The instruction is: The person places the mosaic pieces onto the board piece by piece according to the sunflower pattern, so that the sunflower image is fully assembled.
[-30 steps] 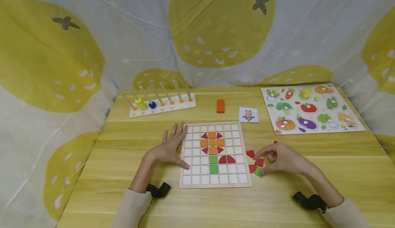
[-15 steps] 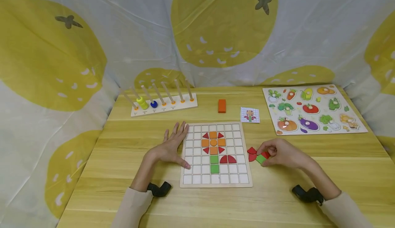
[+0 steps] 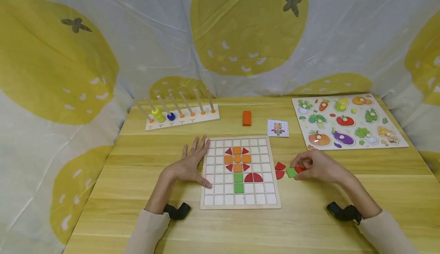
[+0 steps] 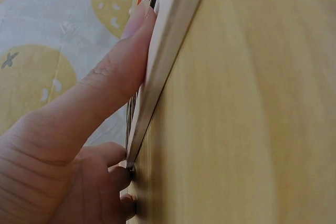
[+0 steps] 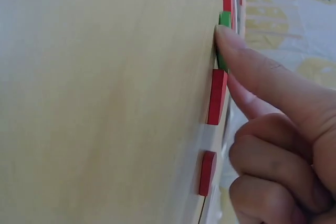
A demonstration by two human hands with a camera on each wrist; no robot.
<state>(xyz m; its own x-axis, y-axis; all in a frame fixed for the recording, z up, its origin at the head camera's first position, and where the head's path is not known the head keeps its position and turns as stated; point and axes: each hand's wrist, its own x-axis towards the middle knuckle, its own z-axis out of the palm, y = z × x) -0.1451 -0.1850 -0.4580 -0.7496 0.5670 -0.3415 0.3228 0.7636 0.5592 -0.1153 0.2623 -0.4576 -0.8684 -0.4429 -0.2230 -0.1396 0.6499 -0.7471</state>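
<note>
**Right hand on green tile, left hand bracing grid board**

Right hand (image 3: 317,167): thumb and forefinger curled, pinching the green tile (image 3: 291,172) flat on the table (image 3: 309,223). The tile sits just right of the grid board (image 3: 239,204), off its right edge and level with the red half-circles row. Two red quarter pieces (image 3: 280,170) lie between tile and board edge, nearly touching both, so that gap is tight. Another red piece (image 3: 300,169) is under the right fingers, partly hidden.

Left hand (image 3: 188,166): fingers straight, spread, flat against the board's left edge, thumb tip on the frame; the left wrist view confirms contact.

Bare table in front of the board and to the right of the hand. Vegetable puzzle (image 3: 347,121) is far right, well apart. Orange block (image 3: 246,118), pattern card (image 3: 277,127) and peg rack (image 3: 180,117) are behind the board.
</note>
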